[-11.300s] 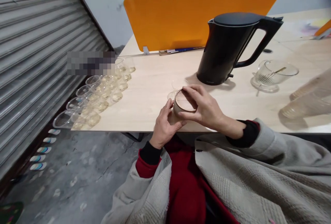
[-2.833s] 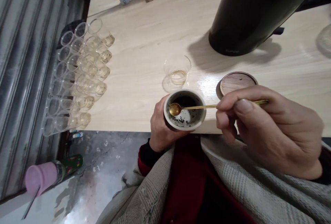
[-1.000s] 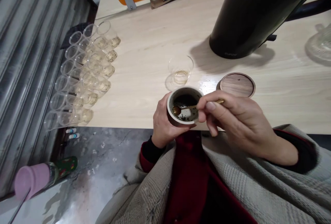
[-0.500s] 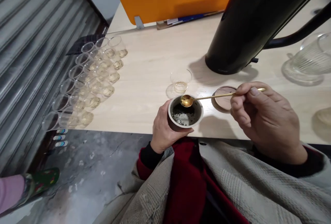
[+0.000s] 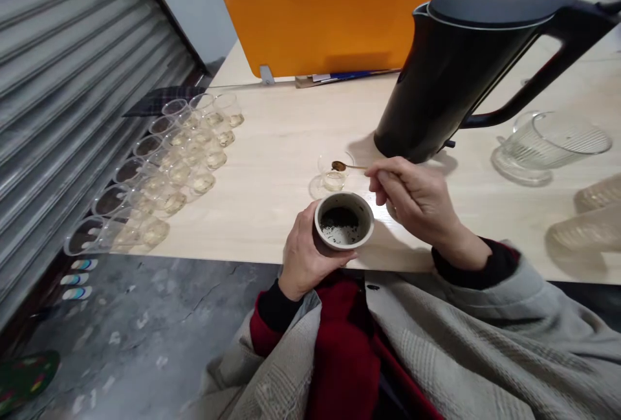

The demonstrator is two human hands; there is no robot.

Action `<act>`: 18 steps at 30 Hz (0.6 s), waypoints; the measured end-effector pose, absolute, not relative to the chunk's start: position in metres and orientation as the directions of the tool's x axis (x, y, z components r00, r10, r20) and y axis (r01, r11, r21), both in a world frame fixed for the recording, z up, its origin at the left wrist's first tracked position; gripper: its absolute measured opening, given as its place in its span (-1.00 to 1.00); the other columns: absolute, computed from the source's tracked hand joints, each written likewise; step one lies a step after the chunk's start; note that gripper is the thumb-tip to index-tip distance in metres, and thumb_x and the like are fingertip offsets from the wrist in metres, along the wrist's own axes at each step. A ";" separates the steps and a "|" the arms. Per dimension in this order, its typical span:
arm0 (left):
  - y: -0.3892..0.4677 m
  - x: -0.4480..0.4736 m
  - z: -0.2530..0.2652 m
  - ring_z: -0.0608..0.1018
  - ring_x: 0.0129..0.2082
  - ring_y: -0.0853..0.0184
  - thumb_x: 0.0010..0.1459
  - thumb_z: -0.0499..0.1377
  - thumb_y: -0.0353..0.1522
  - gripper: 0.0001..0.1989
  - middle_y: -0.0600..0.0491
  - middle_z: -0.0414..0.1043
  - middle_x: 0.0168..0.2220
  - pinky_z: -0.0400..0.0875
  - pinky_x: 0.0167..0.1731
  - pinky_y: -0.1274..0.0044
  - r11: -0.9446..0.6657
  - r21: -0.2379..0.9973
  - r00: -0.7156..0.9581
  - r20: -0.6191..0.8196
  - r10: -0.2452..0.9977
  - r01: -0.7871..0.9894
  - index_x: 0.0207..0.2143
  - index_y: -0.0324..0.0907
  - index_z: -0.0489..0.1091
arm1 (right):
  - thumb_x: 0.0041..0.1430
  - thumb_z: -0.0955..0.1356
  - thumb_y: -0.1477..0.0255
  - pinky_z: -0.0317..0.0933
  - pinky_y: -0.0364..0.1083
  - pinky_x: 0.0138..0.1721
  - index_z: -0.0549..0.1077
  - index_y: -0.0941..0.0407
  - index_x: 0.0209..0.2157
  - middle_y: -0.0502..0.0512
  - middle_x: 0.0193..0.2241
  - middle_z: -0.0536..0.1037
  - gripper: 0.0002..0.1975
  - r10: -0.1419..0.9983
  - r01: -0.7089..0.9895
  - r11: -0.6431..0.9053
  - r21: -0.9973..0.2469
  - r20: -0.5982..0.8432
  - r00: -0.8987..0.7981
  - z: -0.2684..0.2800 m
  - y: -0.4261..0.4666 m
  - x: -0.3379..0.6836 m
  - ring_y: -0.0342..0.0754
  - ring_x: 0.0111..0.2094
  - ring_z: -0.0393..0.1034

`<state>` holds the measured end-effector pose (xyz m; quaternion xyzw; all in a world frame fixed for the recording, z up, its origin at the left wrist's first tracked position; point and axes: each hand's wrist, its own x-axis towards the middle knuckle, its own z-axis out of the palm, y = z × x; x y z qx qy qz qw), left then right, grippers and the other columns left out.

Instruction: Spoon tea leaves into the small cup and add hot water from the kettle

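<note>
Head view: the right hand pinches the thin gold spoon between thumb and fingertips, its back turned up, wrist angled in from the right. The spoon's bowl, carrying dark bits, is at the mouth of a small clear cup with pale liquid at its bottom. Just below and left of that pinch, the left hand is wrapped round a round, pale-rimmed jar, tilted toward the wearer, dark flakes inside.

Beneath both hands runs a pale wood-grained table. Beyond the spoon and to its right stands a smooth black kettle; further right sits a ribbed glass cup. Well left of the grip, clear cups stand in close rows. Past the table are a flat orange partition, a ridged metal shutter and a rough grey floor.
</note>
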<state>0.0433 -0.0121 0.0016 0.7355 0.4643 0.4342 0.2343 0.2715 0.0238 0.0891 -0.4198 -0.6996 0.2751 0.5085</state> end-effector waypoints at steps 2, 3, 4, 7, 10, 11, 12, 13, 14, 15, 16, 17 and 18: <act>-0.012 0.044 0.002 0.57 0.20 -0.06 -0.08 0.55 0.00 0.04 -0.17 0.48 0.22 0.53 0.18 0.10 -0.457 0.752 0.190 0.420 0.887 0.475 0.36 -0.04 0.20 | 0.49 0.34 0.27 0.26 -0.15 -0.49 0.56 0.03 -0.14 -0.03 -0.43 0.52 -0.81 0.871 0.318 0.489 -0.812 0.472 -0.135 0.087 0.028 0.272 -0.20 -0.53 0.38; -0.012 0.044 0.002 0.57 0.20 -0.06 -0.08 0.55 0.00 0.04 -0.17 0.48 0.22 0.53 0.18 0.09 -0.457 0.752 0.191 0.419 0.888 0.475 0.36 -0.04 0.20 | 0.49 0.33 0.28 0.27 -0.16 -0.48 0.56 0.04 -0.14 -0.03 -0.42 0.53 -0.81 0.871 0.315 0.488 -0.814 0.479 -0.113 0.088 0.028 0.272 -0.20 -0.52 0.38; -0.012 0.044 0.002 0.57 0.20 -0.06 -0.08 0.55 0.00 0.04 -0.17 0.48 0.22 0.53 0.18 0.09 -0.458 0.751 0.192 0.419 0.887 0.477 0.36 -0.04 0.20 | 0.49 0.33 0.29 0.28 -0.16 -0.48 0.56 0.04 -0.14 -0.03 -0.41 0.53 -0.81 0.866 0.314 0.493 -0.811 0.490 -0.094 0.089 0.026 0.272 -0.21 -0.52 0.39; -0.012 0.044 0.002 0.58 0.19 -0.07 -0.08 0.55 0.02 0.05 -0.17 0.49 0.22 0.54 0.16 0.07 -0.464 0.744 0.194 0.425 0.884 0.480 0.37 -0.03 0.19 | 0.49 0.32 0.33 0.33 -0.15 -0.45 0.58 0.03 -0.13 -0.02 -0.40 0.53 -0.82 0.841 0.313 0.521 -0.794 0.540 -0.032 0.092 0.018 0.270 -0.20 -0.51 0.38; -0.012 0.043 0.002 0.58 0.19 -0.08 -0.09 0.55 0.01 0.05 -0.17 0.49 0.22 0.54 0.16 0.07 -0.466 0.744 0.199 0.425 0.883 0.479 0.37 -0.03 0.19 | 0.48 0.33 0.36 0.33 -0.12 -0.45 0.60 -0.01 -0.13 -0.02 -0.39 0.53 -0.83 0.819 0.262 0.544 -0.797 0.572 0.042 0.091 0.012 0.266 -0.19 -0.50 0.39; -0.011 0.043 0.002 0.58 0.19 -0.08 -0.09 0.55 0.01 0.05 -0.17 0.49 0.22 0.54 0.17 0.07 -0.464 0.745 0.200 0.422 0.884 0.480 0.36 -0.03 0.20 | 0.47 0.34 0.36 0.31 -0.11 -0.47 0.60 -0.03 -0.13 -0.02 -0.39 0.53 -0.84 0.822 0.225 0.535 -0.814 0.563 0.082 0.091 0.010 0.265 -0.18 -0.50 0.39; -0.011 0.043 0.002 0.58 0.19 -0.07 -0.10 0.56 0.00 0.05 -0.17 0.49 0.22 0.54 0.17 0.08 -0.459 0.747 0.198 0.418 0.887 0.481 0.36 -0.03 0.20 | 0.47 0.34 0.36 0.29 -0.10 -0.49 0.60 -0.04 -0.14 -0.01 -0.40 0.52 -0.84 0.828 0.180 0.521 -0.835 0.545 0.132 0.092 0.008 0.264 -0.16 -0.50 0.39; -0.011 0.043 0.001 0.58 0.19 -0.06 -0.10 0.56 0.00 0.05 -0.17 0.49 0.22 0.54 0.17 0.08 -0.456 0.749 0.196 0.415 0.888 0.482 0.36 -0.03 0.20 | 0.46 0.35 0.35 0.26 -0.08 -0.51 0.60 -0.06 -0.14 -0.01 -0.40 0.52 -0.85 0.837 0.130 0.499 -0.857 0.516 0.184 0.093 0.004 0.264 -0.15 -0.50 0.39; -0.011 0.043 0.001 0.59 0.19 -0.06 -0.10 0.56 0.00 0.05 -0.16 0.49 0.22 0.54 0.17 0.09 -0.453 0.750 0.193 0.413 0.890 0.481 0.36 -0.03 0.20 | 0.45 0.36 0.35 0.25 -0.08 -0.51 0.61 -0.06 -0.15 0.00 -0.39 0.52 -0.86 0.843 0.079 0.477 -0.875 0.482 0.240 0.096 0.000 0.266 -0.13 -0.49 0.40; -0.011 0.042 0.000 0.58 0.19 -0.05 -0.11 0.57 -0.01 0.05 -0.16 0.49 0.22 0.54 0.18 0.10 -0.450 0.753 0.190 0.411 0.892 0.481 0.36 -0.03 0.20 | 0.44 0.37 0.36 0.26 -0.07 -0.50 0.61 -0.06 -0.16 0.02 -0.39 0.53 -0.87 0.846 0.032 0.457 -0.889 0.446 0.294 0.099 -0.006 0.270 -0.12 -0.47 0.43; -0.011 0.042 0.000 0.58 0.20 -0.05 -0.11 0.57 -0.01 0.05 -0.16 0.49 0.22 0.53 0.18 0.10 -0.448 0.755 0.187 0.411 0.892 0.478 0.36 -0.03 0.21 | 0.43 0.38 0.37 0.29 -0.06 -0.48 0.62 -0.05 -0.17 0.03 -0.38 0.54 -0.87 0.835 -0.003 0.454 -0.891 0.424 0.350 0.102 -0.011 0.275 -0.10 -0.44 0.46; -0.012 0.042 -0.001 0.57 0.21 -0.06 -0.11 0.57 -0.02 0.05 -0.16 0.48 0.23 0.53 0.18 0.11 -0.447 0.758 0.185 0.410 0.893 0.475 0.36 -0.03 0.21 | 0.42 0.39 0.38 0.33 -0.05 -0.46 0.63 -0.03 -0.18 0.04 -0.37 0.56 -0.88 0.808 -0.012 0.467 -0.884 0.421 0.412 0.105 -0.016 0.282 -0.09 -0.41 0.49; -0.012 0.042 -0.001 0.57 0.22 -0.06 -0.11 0.57 -0.03 0.05 -0.16 0.48 0.24 0.53 0.19 0.12 -0.444 0.762 0.183 0.408 0.895 0.472 0.36 -0.03 0.21 | 0.41 0.40 0.40 0.36 -0.05 -0.44 0.63 -0.01 -0.18 0.05 -0.36 0.57 -0.88 0.767 0.008 0.488 -0.873 0.433 0.474 0.107 -0.021 0.291 -0.08 -0.40 0.51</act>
